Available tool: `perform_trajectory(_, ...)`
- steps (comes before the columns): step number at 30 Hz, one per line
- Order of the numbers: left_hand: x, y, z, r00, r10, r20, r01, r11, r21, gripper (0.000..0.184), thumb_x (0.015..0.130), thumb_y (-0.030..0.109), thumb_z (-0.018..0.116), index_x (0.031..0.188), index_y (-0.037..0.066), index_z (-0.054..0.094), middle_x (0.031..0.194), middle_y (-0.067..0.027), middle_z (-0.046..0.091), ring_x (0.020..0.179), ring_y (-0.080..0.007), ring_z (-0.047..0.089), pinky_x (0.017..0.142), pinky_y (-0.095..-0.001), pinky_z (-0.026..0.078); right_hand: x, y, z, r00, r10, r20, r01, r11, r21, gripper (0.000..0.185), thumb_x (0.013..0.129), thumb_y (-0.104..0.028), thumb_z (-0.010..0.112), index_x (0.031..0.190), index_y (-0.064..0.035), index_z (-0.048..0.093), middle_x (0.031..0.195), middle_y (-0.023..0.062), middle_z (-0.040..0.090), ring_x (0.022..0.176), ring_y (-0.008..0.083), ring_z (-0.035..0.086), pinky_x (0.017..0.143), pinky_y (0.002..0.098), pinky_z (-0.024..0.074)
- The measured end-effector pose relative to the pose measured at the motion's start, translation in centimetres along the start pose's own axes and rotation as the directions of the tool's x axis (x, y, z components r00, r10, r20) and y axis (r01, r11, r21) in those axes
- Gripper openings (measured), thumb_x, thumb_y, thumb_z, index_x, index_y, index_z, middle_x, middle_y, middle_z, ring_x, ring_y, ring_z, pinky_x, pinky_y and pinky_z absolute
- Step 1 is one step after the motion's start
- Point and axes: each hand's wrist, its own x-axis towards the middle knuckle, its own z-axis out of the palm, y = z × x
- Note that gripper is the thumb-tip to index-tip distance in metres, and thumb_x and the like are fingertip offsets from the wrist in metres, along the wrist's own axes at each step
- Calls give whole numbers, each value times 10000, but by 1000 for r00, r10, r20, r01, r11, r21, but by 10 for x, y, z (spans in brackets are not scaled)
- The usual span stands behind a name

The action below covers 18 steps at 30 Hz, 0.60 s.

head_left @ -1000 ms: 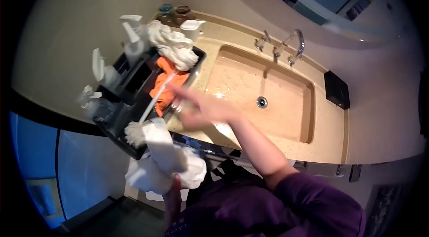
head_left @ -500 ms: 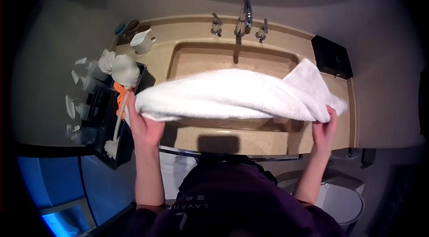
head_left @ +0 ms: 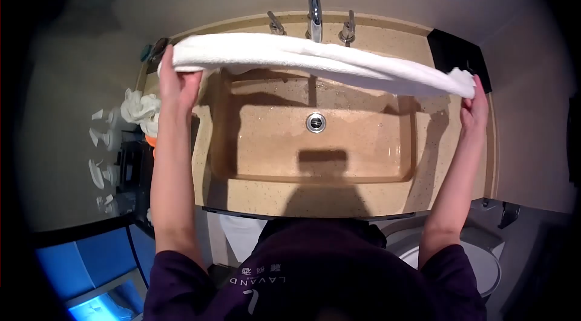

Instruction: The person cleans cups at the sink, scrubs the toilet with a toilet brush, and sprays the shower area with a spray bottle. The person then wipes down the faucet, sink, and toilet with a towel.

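A white towel (head_left: 315, 59) stretches as a long folded strip above the back of the sink (head_left: 272, 151). My left hand (head_left: 178, 79) is closed around its left end, with the thumb at the front. At the other end, my right hand (head_left: 475, 103) grips a bunched corner near the black box. The towel passes just in front of the chrome faucet (head_left: 314, 12) and its two handles, covering the back part of the basin. Wet patches and droplets show in the basin around the drain (head_left: 315, 122).
On the left stands a dark caddy (head_left: 130, 160) with several pump bottles (head_left: 104, 173), white cloths (head_left: 140, 106) and something orange. A black box (head_left: 461, 61) sits at the counter's back right. Below right is a toilet (head_left: 484, 269).
Both hands have moved forward, away from my body, carrying the towel from over the basin's middle to its back edge. The towel is now a narrower strip, and the drain shows.
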Motion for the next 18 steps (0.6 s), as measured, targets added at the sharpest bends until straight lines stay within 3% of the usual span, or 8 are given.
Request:
perform_trajectory(5, -10, -21, -81, 993, -111, 26, 89, 897, 433, 426, 907, 327, 488, 1175, -3, 467, 1077, -92, 560, 976, -190, 566, 767, -322, 488, -20, 13, -15, 990, 134, 42, -109, 922, -371, 358, 899, -156, 508, 1230, -22, 490, 835, -5, 588, 488, -8, 354, 387, 127, 273)
perform_trajectory(6, -11, -26, -106, 971, -228, -70, 222, 756, 615, 431, 904, 335, 494, 1172, -2, 473, 988, -80, 597, 897, -175, 603, 677, -297, 509, -21, 29, -24, 974, 223, 24, -196, 897, -397, 417, 888, -173, 535, 1268, -27, 447, 897, 14, 580, 535, 12, 435, 428, 127, 351)
perform_trajectory(8, -23, -16, -121, 711, -685, -159, 236, 20, 971, 374, 903, 320, 502, 1083, -6, 534, 740, -48, 611, 669, -155, 615, 539, -267, 486, -49, 59, -19, 963, 265, -47, -247, 800, -547, 694, 856, -212, 590, 1394, -32, 189, 1131, 113, 523, 697, 129, 580, 606, 218, 503)
perform_trajectory(10, -38, -21, -92, 615, -709, -346, 161, -317, 935, 287, 904, 269, 501, 971, 0, 577, 558, -27, 560, 538, -154, 585, 537, -267, 486, -79, 90, -9, 1000, -11, 2, 9, 652, -758, 698, 836, -191, 599, 1386, -17, 205, 1182, 142, 471, 720, 142, 577, 605, 230, 491)
perform_trajectory(12, -24, -66, -107, 752, -658, 38, -53, -2, 999, 237, 887, 241, 527, 931, 21, 600, 638, -57, 577, 654, -159, 615, 601, -269, 496, -102, 126, 2, 955, -176, 237, 289, 395, -872, 435, 840, -117, 561, 1244, -11, 438, 1134, 143, 481, 885, 172, 557, 708, 267, 475)
perform_trajectory(14, -13, -143, -100, 861, -442, 252, -152, 250, 956, 238, 875, 197, 517, 1061, 54, 563, 921, -112, 593, 944, -223, 588, 819, -332, 465, -112, 171, 16, 916, 134, 377, 314, 343, -885, 407, 833, -110, 576, 1222, -47, 472, 1190, 178, 450, 1045, 247, 506, 783, 292, 468)
perform_trajectory(16, 11, -203, -115, 701, -469, 537, -559, 106, 822, 401, 850, 237, 508, 1228, 110, 468, 1247, -132, 442, 1214, -260, 389, 995, -506, 292, -117, 214, 21, 768, 282, 576, 612, -55, -789, 542, 786, -261, 652, 1284, -206, 448, 1387, 182, 242, 1280, 389, 242, 990, 513, 296)
perform_trajectory(18, 34, -234, -134, 671, -436, 600, -723, -208, 659, 501, 829, 279, 505, 1298, 147, 391, 1338, -112, 349, 1278, -260, 287, 991, -607, 185, -108, 246, 26, 854, 258, 452, 512, -261, -818, 574, 765, -353, 650, 1293, -307, 431, 1410, 173, 215, 1294, 417, 188, 982, 633, 179)
